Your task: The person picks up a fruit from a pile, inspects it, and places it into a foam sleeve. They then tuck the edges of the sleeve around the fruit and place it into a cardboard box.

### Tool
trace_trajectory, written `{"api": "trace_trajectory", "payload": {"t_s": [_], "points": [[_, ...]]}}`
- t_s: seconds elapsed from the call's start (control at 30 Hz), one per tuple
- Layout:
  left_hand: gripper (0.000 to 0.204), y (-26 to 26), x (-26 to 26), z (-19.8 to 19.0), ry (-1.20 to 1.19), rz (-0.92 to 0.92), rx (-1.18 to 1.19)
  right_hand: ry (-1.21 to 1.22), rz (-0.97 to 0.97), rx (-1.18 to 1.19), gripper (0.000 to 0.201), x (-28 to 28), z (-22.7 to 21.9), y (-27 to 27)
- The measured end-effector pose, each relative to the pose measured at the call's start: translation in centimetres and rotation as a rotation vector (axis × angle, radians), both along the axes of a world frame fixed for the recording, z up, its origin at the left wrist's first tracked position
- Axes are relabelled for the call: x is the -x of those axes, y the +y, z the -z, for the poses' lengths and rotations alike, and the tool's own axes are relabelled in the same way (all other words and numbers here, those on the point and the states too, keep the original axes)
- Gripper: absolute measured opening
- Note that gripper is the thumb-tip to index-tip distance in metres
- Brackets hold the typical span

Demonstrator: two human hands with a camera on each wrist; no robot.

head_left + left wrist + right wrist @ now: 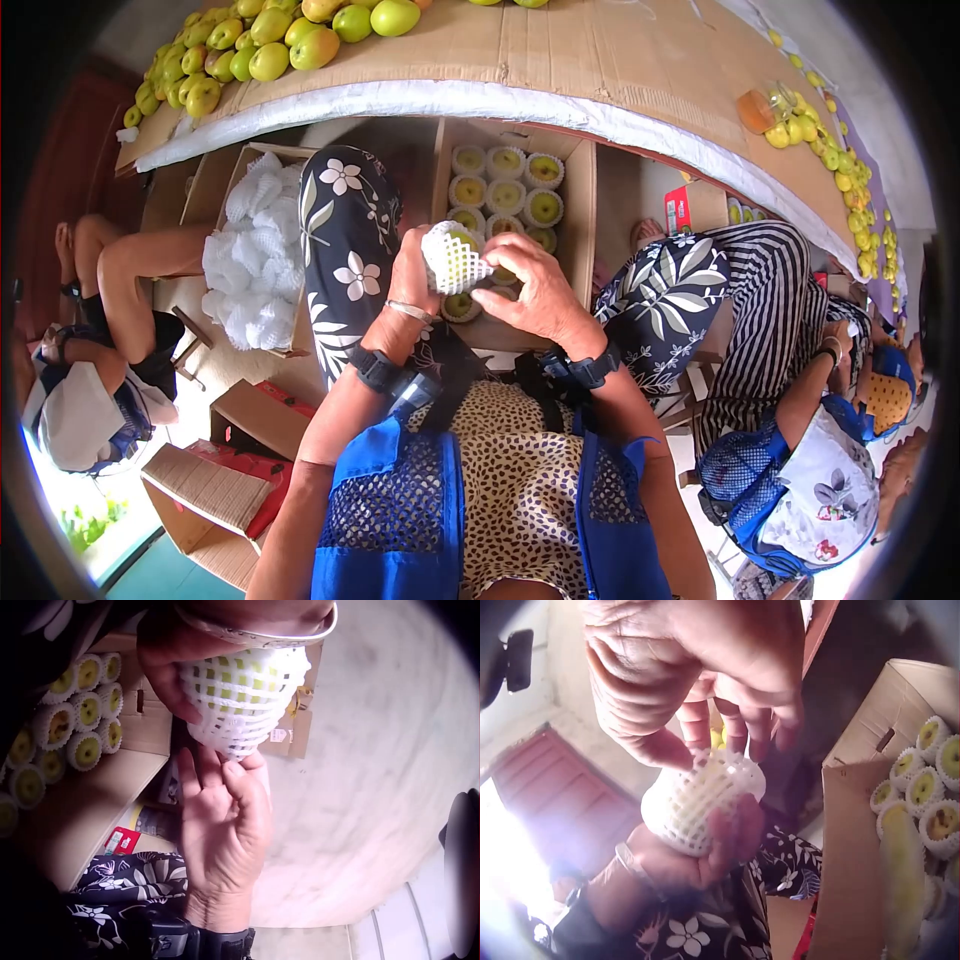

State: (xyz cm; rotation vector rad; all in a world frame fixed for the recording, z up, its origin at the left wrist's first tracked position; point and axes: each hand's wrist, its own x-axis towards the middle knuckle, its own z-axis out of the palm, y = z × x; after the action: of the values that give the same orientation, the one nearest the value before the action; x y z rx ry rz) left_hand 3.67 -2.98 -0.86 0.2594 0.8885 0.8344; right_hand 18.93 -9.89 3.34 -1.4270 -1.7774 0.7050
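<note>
A yellow-green apple in a white foam net [452, 262] sits in my left hand [405, 272], which grips it from the side above the cardboard box. From the right, my right hand [545, 288] pinches the narrowed end of the net between thumb and fingers. The left wrist view shows the net's mesh [244, 694] drawn over the fruit, with the right thumb [238, 784] at its tip. Inside the box [582, 215], between my knees, netted apples [505, 195] stand in rows. Part of those rows is hidden behind my hands.
White foam nets [255, 265] fill a carton at my left knee. Loose apples [270, 45] are heaped on the cardboard-covered table [560, 60] ahead. Open cartons [205, 490] lie at lower left. People sit close on both sides, one in striped trousers [760, 300].
</note>
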Motion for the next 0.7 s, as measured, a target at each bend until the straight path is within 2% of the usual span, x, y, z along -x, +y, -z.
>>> {"api": "trace_trajectory", "payload": {"t_s": [0.03,0.1,0.13,0.27,0.3,0.37,0.43,0.5,0.6,0.67,0.7], "points": [[0.03,-0.2,-0.3,-0.9,0.071,-0.034,0.022,-0.018,0.028,-0.03,0.029,0.2,0.1,0.1],[0.031,-0.6,-0.3,-0.3,0.251,0.025,-0.193,-0.056,0.085,-0.089,0.032,0.7,0.5,0.2],[0.031,-0.8,-0.3,-0.1,0.34,0.056,-0.301,-0.035,0.086,-0.037,0.032,1.0,0.4,0.2],[0.032,-0.7,-0.5,1.4,0.444,0.044,-0.276,0.052,0.116,0.09,0.029,1.8,0.6,0.2],[0.032,-0.8,-0.4,1.4,0.495,0.018,-0.399,0.074,0.128,0.099,0.027,1.9,0.9,0.3],[0.032,-1.2,-0.3,1.3,0.584,-0.02,-0.578,0.041,0.156,-0.016,0.024,2.0,1.5,0.5],[0.032,-1.4,-0.4,0.9,0.658,-0.028,-0.617,-0.032,0.184,-0.145,0.023,2.0,1.4,0.6],[0.032,-1.6,-0.2,1.3,0.999,0.103,-0.863,-0.138,0.207,-0.29,0.024,2.2,1.0,0.7],[0.029,-0.7,-1.1,0.7,0.136,-0.21,0.024,-0.193,0.207,-0.373,0.025,2.3,1.2,0.9],[0.028,-1.3,-0.6,0.2,0.121,-0.155,-0.158,-0.228,0.175,-0.402,0.024,2.1,0.9,0.9],[0.028,-1.2,-0.5,0.0,0.071,-0.152,-0.147,-0.246,0.16,-0.416,0.024,2.0,0.8,0.8]]}}
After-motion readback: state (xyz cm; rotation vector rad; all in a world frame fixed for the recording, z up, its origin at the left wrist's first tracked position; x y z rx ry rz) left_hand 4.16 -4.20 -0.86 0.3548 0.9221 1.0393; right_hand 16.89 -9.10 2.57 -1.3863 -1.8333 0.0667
